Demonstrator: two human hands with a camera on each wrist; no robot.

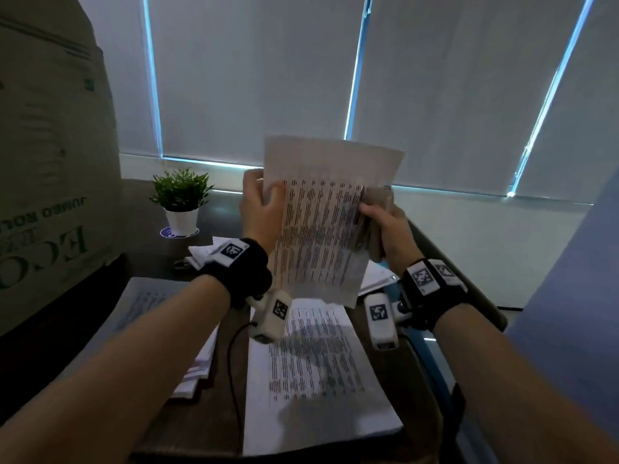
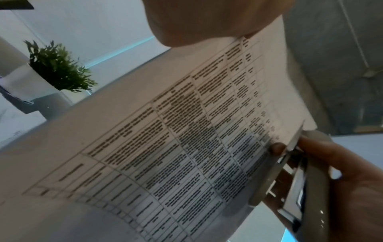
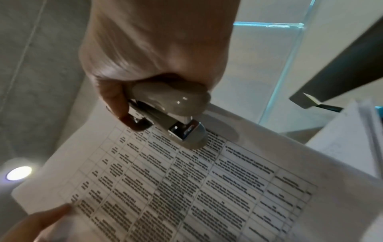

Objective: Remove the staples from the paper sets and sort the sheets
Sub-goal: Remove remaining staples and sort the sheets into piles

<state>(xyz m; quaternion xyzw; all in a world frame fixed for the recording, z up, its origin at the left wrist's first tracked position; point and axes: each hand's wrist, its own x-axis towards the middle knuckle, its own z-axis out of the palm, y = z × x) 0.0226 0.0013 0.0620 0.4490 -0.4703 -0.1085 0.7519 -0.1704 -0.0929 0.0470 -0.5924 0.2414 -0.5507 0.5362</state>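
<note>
I hold a printed paper set [image 1: 318, 229] upright in the air above the table. My left hand [image 1: 266, 192] pinches its left edge, thumb in front and fingers behind. My right hand [image 1: 371, 212] grips a beige stapler [image 1: 373, 222] at the set's right edge. In the right wrist view the stapler [image 3: 172, 104] has its metal end lying on the printed table of the paper set [image 3: 207, 188], near the edge. The left wrist view shows the paper set [image 2: 165, 147] curving from my thumb down to the stapler [image 2: 300, 188]. I see no staple.
Printed sheets [image 1: 318, 380] lie on the dark table [image 1: 227, 413] below my hands. More paper piles sit at the left [image 1: 150, 306], behind my left wrist [image 1: 204, 252] and at the right [image 1: 375, 279]. A potted plant [image 1: 181, 202] and a big cardboard box [image 1: 50, 162] stand at the left.
</note>
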